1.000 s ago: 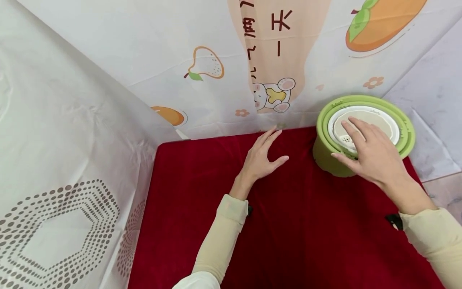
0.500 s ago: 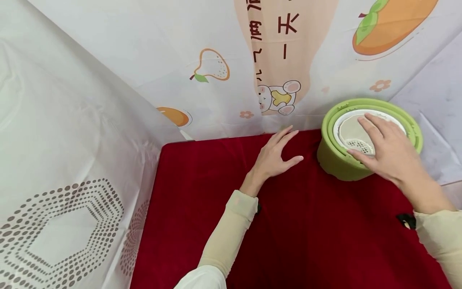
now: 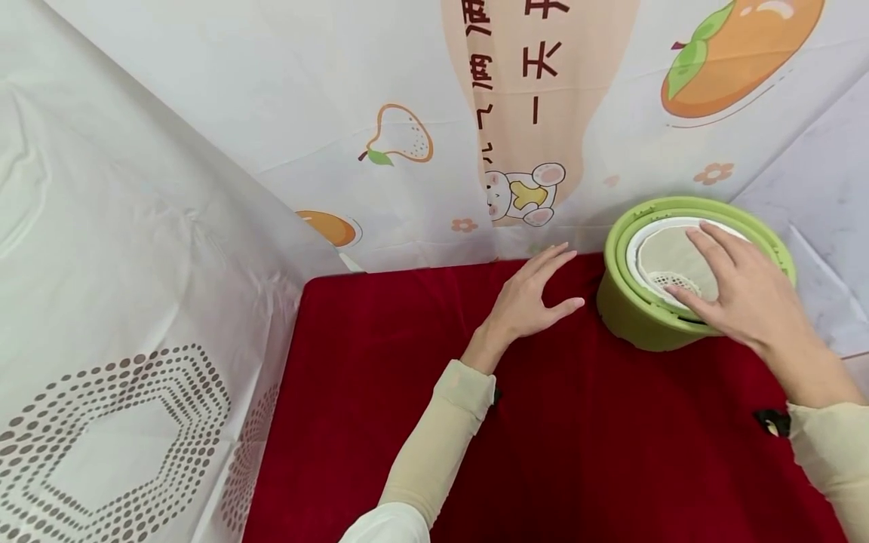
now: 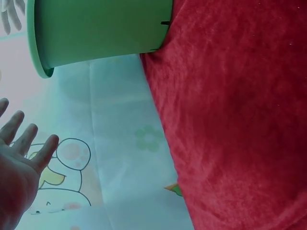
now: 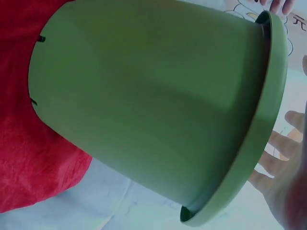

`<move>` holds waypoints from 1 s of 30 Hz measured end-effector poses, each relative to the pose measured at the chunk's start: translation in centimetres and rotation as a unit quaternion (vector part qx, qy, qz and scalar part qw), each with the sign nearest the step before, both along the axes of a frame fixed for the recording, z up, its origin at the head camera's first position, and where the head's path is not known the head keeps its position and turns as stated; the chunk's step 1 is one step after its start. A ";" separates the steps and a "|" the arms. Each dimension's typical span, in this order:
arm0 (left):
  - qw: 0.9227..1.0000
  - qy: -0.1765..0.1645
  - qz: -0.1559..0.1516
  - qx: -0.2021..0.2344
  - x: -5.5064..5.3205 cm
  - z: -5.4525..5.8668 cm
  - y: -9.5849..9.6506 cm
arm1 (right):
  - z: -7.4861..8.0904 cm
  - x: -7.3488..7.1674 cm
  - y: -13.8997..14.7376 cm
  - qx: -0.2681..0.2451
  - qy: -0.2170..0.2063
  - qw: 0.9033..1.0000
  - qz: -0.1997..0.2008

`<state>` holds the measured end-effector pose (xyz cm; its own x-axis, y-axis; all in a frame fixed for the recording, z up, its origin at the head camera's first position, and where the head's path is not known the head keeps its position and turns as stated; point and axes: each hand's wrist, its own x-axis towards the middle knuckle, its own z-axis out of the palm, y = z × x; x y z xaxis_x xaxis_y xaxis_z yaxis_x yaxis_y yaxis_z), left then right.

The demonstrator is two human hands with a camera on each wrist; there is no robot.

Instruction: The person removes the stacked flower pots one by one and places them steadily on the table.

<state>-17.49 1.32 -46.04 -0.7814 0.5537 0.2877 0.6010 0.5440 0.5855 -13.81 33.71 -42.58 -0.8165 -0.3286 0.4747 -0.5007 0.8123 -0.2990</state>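
While both hands are held out over the red cloth, the green pot stands upright on it at the far right corner, with the printed sheet rising close behind. Just left of the pot, and apart from it, is the left hand, its fingers extended, its thumb well away from them and nothing in its grasp. Above the pot's near right side is the right hand, fingers spread and gently bent with the thumb set wide; it has hold of nothing, though whether any finger brushes the rim cannot be told. Set inside the pot's mouth is a white liner with a perforated patch low down in it. The pot looks like moulded plastic, so I would judge it light for its bulk, fairly stiff and not very fragile. Its smooth, tapering wall would probably slip under a flat palm; the overhanging lip seems the better hold, one hand to each side of the pot, fingertips hooked beneath. The liner may be a separate piece, so lifting by that alone could leave the pot behind.
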 end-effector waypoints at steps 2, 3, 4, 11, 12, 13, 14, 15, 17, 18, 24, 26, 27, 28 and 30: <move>1.000 0.007 -0.002 -0.005 -0.2 0.3 0.2 | 0.0 -0.2 0.2 -0.003 0.003 1.000 0.001; 1.000 0.010 -0.004 -0.007 -0.3 0.4 0.3 | 0.0 -0.4 0.3 -0.005 0.005 1.000 0.000; 1.000 0.012 -0.004 -0.010 -0.4 0.5 0.5 | 0.0 -0.5 0.5 -0.008 0.006 1.000 0.000; 0.999 0.031 -0.014 -0.026 -0.8 0.7 1.6 | 0.3 -1.4 1.6 -0.007 -0.018 1.000 -0.002; 0.999 0.032 -0.015 -0.031 -0.9 0.7 1.7 | 0.3 -1.5 1.8 -0.007 -0.024 1.000 -0.002; 0.999 0.034 -0.016 -0.035 -0.9 0.7 1.9 | 0.3 -1.6 1.9 -0.007 -0.030 1.000 -0.003; 0.998 0.036 -0.016 -0.040 -1.0 0.7 2.0 | 0.3 -1.6 2.0 -0.006 -0.034 0.999 -0.006; 0.998 0.038 -0.016 -0.045 -1.0 0.8 2.2 | 0.3 -1.7 2.2 -0.006 -0.037 0.999 -0.007; 0.998 0.038 -0.016 -0.053 -1.1 0.9 2.5 | 0.3 -1.9 2.4 -0.007 -0.032 0.999 -0.005; 0.998 0.038 -0.017 -0.056 -1.2 0.9 2.6 | 0.3 -1.9 2.4 -0.007 -0.031 0.999 -0.005; 0.996 0.040 -0.023 -0.074 -1.4 1.2 3.8 | 0.6 -2.1 3.0 -0.009 -0.025 1.000 -0.013; 0.996 0.045 -0.025 -0.079 -1.4 1.3 4.3 | 0.5 -1.8 3.3 -0.011 -0.028 0.999 -0.022; 0.995 0.049 -0.027 -0.085 -1.4 1.3 4.5 | 0.5 -1.6 3.6 -0.013 -0.031 0.999 -0.027; 0.994 0.054 -0.031 -0.093 -1.3 1.4 4.8 | 0.4 -1.4 3.8 -0.014 -0.033 0.999 -0.033; 0.992 0.063 -0.039 -0.104 -1.2 1.4 5.3 | 0.2 -0.9 4.4 -0.019 -0.035 0.998 -0.042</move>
